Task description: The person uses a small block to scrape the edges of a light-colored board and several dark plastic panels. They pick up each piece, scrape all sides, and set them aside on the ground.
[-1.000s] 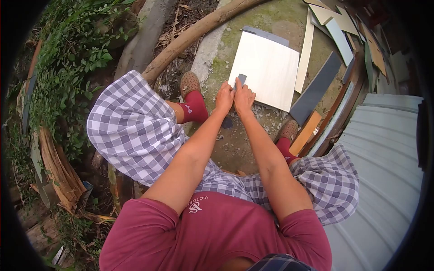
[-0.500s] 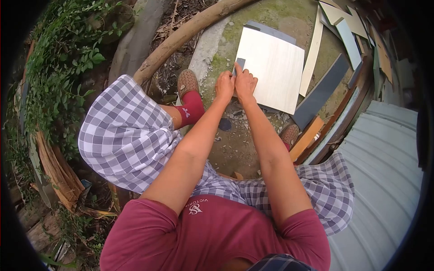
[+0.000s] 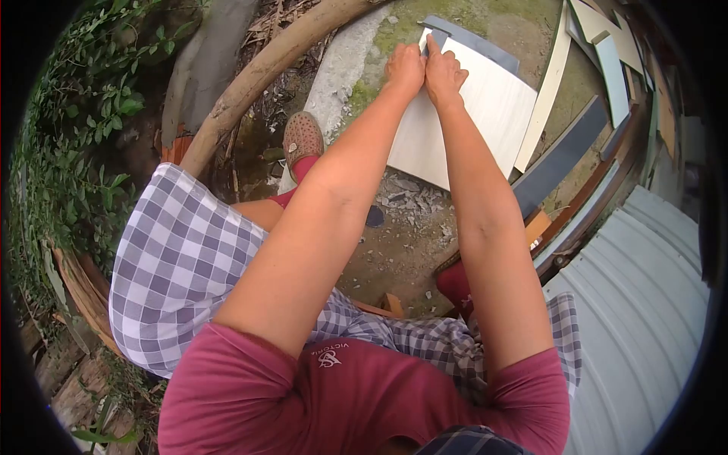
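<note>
A pale, flat board (image 3: pixel 485 114) lies on the ground ahead, on top of a grey board (image 3: pixel 489 49) whose edge shows beyond it. At its far left corner is a small dark grey strip (image 3: pixel 437 39). My left hand (image 3: pixel 406 68) is closed at the board's left edge, beside the strip; what its fingers hold is hidden. Just right of it, my right hand (image 3: pixel 444 74) presses on the strip with the index finger stretched forward, the other fingers curled. The two hands nearly touch.
Dark (image 3: pixel 561 155) and pale planks (image 3: pixel 547 91) lie to the right, near corrugated sheeting (image 3: pixel 644 265). A curved branch (image 3: pixel 258 76) and leafy plants (image 3: pixel 83 129) are on the left. Stone chips (image 3: pixel 413 197) and a round dark piece (image 3: pixel 374 216) lie below the board.
Both hands have moved forward along the board's left edge to its far corner, with the grey strip. The arms are stretched further, and the view has shifted.
</note>
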A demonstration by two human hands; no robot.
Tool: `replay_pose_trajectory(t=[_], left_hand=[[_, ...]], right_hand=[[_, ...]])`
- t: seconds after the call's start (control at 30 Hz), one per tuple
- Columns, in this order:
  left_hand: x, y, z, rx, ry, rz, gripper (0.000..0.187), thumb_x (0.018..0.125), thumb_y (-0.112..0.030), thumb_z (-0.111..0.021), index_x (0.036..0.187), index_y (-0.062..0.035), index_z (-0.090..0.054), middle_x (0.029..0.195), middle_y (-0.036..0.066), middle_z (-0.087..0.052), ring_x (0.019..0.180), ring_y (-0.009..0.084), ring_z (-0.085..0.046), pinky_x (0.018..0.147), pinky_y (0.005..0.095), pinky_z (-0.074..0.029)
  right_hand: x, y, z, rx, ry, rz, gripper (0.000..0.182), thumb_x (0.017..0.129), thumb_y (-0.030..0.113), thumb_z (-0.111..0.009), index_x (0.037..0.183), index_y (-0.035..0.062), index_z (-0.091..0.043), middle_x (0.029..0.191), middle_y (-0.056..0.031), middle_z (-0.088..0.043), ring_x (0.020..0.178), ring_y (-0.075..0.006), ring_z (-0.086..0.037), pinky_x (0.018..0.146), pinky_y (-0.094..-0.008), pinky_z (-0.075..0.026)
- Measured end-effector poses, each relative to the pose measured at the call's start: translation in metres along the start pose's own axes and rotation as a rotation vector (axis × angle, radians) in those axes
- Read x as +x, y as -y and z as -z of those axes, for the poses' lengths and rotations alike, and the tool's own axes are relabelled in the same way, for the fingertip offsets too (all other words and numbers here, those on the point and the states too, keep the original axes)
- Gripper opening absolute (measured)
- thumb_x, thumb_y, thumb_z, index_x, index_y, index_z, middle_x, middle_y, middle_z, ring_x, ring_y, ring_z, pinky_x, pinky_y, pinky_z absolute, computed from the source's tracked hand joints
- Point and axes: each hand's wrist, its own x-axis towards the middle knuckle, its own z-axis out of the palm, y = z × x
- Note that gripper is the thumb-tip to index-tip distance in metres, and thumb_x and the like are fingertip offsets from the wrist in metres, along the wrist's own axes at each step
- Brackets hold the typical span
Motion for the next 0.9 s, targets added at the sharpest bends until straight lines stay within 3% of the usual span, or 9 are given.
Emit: replay_pose_trajectory(t=[0.1,0.33,0.53,0.9], left_hand=[[0.006,-0.005,0.0,0.002,0.065,0.049,0.02,0.079,-0.018,-0.062,0.093,-0.0041,-0.061,0.101,0.019,-0.055,0.097,0.0358,-0.055,0.082,0.0437,-0.045],[-0.023,-0.004,0.003,-0.002,0.06,0.029,0.018,0.079,-0.017,-0.062,0.091,-0.0042,-0.061,0.102,0.018,-0.052,0.1,0.0346,-0.051,0.084,0.0429,-0.043],[-0.086,0.008,0.009,-0.043,-0.02,0.006,0.014,0.08,-0.014,-0.06,0.089,-0.0038,-0.059,0.099,0.015,-0.051,0.095,0.0334,-0.051,0.081,0.0428,-0.043],[-0.179,0.023,0.029,0.041,0.052,0.075,0.013,0.081,-0.014,-0.058,0.087,-0.0021,-0.057,0.095,0.017,-0.051,0.089,0.0357,-0.054,0.076,0.0431,-0.044]], right_hand=[[0.003,0.0,0.004,-0.013,0.013,-0.003,0.046,0.086,0.027,-0.05,0.132,0.0286,-0.042,0.104,-0.0134,-0.056,0.1,-0.0292,-0.055,0.083,-0.0463,-0.034],[-0.022,-0.003,0.002,-0.034,0.015,0.012,0.047,0.086,0.028,-0.05,0.132,0.0239,-0.041,0.103,-0.0131,-0.056,0.098,-0.0281,-0.056,0.081,-0.0449,-0.036],[-0.08,-0.01,-0.014,-0.042,-0.027,0.062,0.047,0.085,0.025,-0.052,0.131,0.0214,-0.043,0.095,-0.0111,-0.056,0.089,-0.0268,-0.057,0.077,-0.0436,-0.038],[-0.176,-0.012,-0.031,0.03,-0.023,0.048,0.049,0.082,0.021,-0.053,0.13,0.0198,-0.044,0.088,-0.0116,-0.056,0.082,-0.0272,-0.057,0.074,-0.0443,-0.038]])
